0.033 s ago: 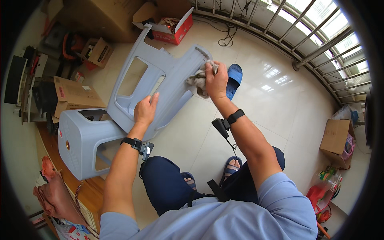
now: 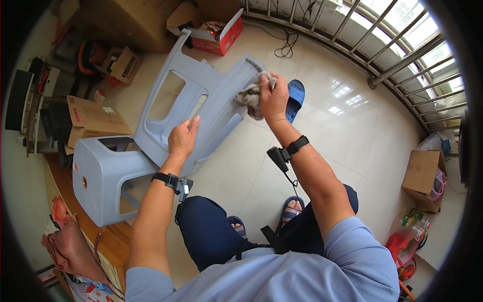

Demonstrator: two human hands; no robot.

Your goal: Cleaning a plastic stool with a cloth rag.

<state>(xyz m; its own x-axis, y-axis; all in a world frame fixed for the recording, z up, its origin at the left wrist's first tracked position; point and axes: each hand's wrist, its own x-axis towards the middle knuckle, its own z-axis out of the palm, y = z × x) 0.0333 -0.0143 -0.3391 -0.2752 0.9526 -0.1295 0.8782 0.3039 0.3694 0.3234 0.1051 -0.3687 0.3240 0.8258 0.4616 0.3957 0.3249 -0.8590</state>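
A pale blue-grey plastic stool (image 2: pixel 219 93) is tipped over in front of me, its legs pointing away. My left hand (image 2: pixel 182 140) is closed on its near part, with the thumb up along the surface and the other fingers partly hidden. In my right hand (image 2: pixel 274 100) is a crumpled, greyish rag (image 2: pixel 250 102), pressed at the far right leg, close to its end. A second stool (image 2: pixel 98 163) of the same colour lies on its side at the left, next to the held one, its seat facing left.
A blue slipper (image 2: pixel 295 95) lies just beyond my right hand. Cardboard boxes (image 2: pixel 98 118) stand at the left, with a red box (image 2: pixel 219 45) at the back. Metal railings (image 2: pixel 397 65) run along the far right. Another carton (image 2: pixel 420 173) stands at the right.
My right hand has shifted very slightly to the right and nearer to me with the rag. My left hand and the stool look unmoved.
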